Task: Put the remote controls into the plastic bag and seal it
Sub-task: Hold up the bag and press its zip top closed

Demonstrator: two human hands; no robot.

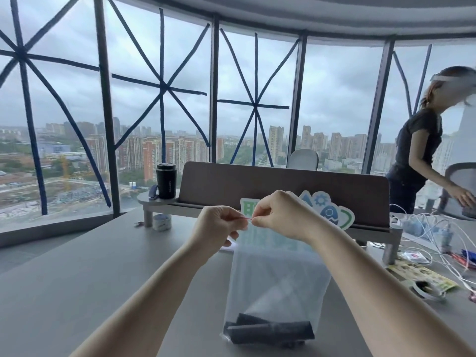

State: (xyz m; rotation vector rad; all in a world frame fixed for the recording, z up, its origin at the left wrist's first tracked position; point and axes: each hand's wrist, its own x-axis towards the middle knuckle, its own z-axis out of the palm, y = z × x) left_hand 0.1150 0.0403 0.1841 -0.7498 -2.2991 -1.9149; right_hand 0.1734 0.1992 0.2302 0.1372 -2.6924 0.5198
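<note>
The bag (277, 274) hangs upright over the middle of the desk (77, 279), the remotes (269, 331) lying dark at its bottom. Both hands meet at its top: the left hand (219, 225) and right hand (280, 217) each have a closed pinch grip on the red seal strip (246, 218). To seal well, I'd keep the two lips aligned, press firmly, then slide the pinch outward along the whole strip so no gap stays open

Clear plastic bag (277, 276) hangs upright above grey desk, red-striped top edge held up. Dark remote controls (269, 329) lie crosswise at bag bottom.
</note>
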